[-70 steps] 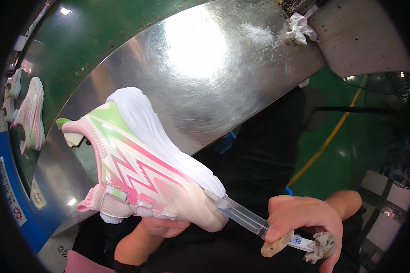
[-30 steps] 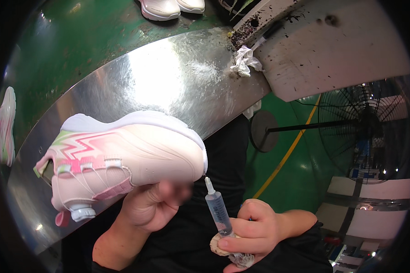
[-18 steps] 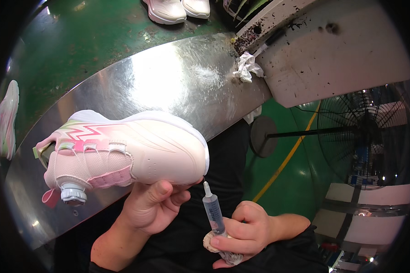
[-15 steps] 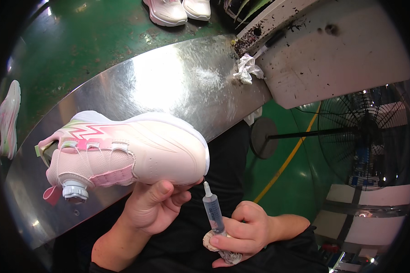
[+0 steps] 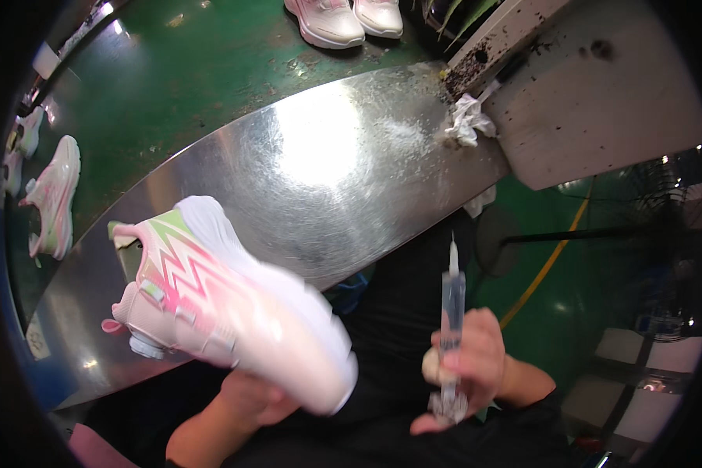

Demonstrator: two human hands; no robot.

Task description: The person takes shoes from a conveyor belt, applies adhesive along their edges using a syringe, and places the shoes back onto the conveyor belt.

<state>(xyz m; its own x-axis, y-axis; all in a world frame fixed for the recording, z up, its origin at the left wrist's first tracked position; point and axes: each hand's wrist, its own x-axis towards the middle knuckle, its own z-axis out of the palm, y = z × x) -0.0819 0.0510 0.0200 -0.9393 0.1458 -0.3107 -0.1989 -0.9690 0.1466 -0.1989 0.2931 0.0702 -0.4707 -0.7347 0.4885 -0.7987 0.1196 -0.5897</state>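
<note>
A pink and white sneaker (image 5: 234, 312) with a green heel accent and a white lacing dial is held up by my left hand (image 5: 249, 399). That hand grips it from below, with most of the fingers hidden behind the shoe. The toe points down and to the right, and its edge is blurred by motion. In my right hand (image 5: 476, 359) is a clear syringe (image 5: 452, 300), its thin tip pointing up and away from the shoe. A wad of whitish material (image 5: 447, 404) sits around the syringe's lower end, under my fingers.
A shiny metal plate (image 5: 351, 210) lies in front of me, beside a green surface (image 5: 210, 70). Similar shoes stand at the far side (image 5: 327, 23) and left (image 5: 58, 195). Crumpled white tissue (image 5: 469, 121) lies near a stained pale panel (image 5: 593, 109). A fan stands at right.
The syringe tip has left the sneaker's toe, and my right hand has moved right. The sneaker has swung so its toe drops toward me and more of its sole edge shows. The whole view has shifted.
</note>
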